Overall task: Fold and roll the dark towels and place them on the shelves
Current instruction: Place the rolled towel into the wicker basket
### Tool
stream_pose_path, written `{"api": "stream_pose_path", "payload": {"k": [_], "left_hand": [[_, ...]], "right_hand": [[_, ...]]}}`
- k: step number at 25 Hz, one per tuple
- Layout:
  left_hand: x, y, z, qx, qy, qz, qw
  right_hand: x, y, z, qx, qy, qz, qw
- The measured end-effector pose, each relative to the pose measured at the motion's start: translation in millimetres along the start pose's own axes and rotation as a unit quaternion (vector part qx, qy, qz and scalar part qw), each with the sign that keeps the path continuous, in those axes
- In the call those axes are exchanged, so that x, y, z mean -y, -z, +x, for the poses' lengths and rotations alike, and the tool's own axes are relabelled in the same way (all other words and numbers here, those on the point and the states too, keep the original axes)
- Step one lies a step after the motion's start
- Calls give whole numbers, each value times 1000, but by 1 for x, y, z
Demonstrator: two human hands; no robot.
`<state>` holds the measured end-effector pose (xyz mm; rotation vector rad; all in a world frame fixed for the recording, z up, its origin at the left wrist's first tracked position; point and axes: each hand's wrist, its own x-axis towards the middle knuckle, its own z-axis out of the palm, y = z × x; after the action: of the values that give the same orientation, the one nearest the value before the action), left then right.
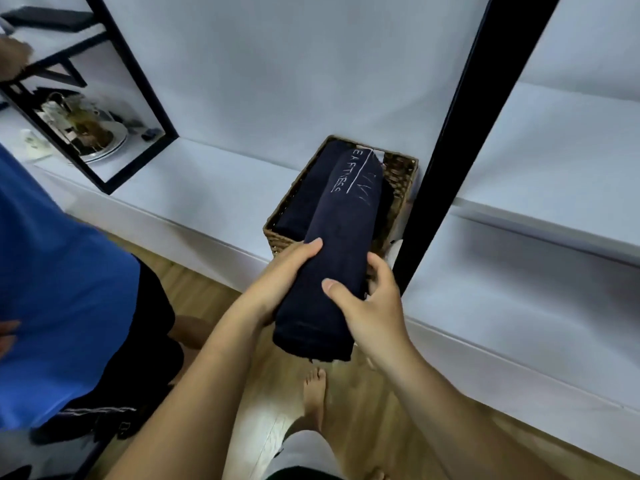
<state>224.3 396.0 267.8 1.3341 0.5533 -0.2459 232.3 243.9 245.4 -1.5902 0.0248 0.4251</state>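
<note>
A rolled dark navy towel (341,237) with white lettering lies lengthwise, its far end over a woven wicker basket (282,240) on the low white shelf (207,188). My left hand (287,275) grips the roll's near part from the left. My right hand (367,306) grips it from the right, thumb across the top. Another dark rolled towel (308,192) lies inside the basket on the left side.
A black vertical frame post (446,140) stands just right of the basket. More white shelves (540,209) extend to the right. A person in a blue shirt (59,289) stands at the left. A black-framed mirror (104,126) leans at the back left. My bare feet show on the wooden floor.
</note>
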Motion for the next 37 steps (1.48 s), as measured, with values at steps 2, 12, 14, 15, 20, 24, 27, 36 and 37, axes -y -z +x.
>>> {"api": "stream_pose_path", "payload": {"k": [2,12,14,15,20,24,27,36,37], "left_hand": [[-13,6,52,-65,-63,127,988],[-7,73,254,-42,-135,625,768],[-8,78,266,-23,-130,628,767],[-10,80,272,-19,-138,628,766],[-2,83,298,6,-185,681,709],[-1,85,300,8,-182,696,694],[-5,82,296,8,-186,675,714],[5,60,216,-63,-195,600,773],[7,59,205,-70,-194,595,776]], "right_hand": [[-2,-4,50,-35,-7,10,999],[-55,-41,257,-58,-75,-161,982],[-68,-52,262,-30,-90,-185,978],[-71,-55,263,-23,-92,-189,977],[-76,-62,269,-28,-93,-228,969],[-75,-69,268,-29,-96,-247,964],[-66,-62,264,-28,-113,-259,959],[-47,-45,210,-3,-47,-335,941],[-44,-44,202,6,-44,-344,938]]}}
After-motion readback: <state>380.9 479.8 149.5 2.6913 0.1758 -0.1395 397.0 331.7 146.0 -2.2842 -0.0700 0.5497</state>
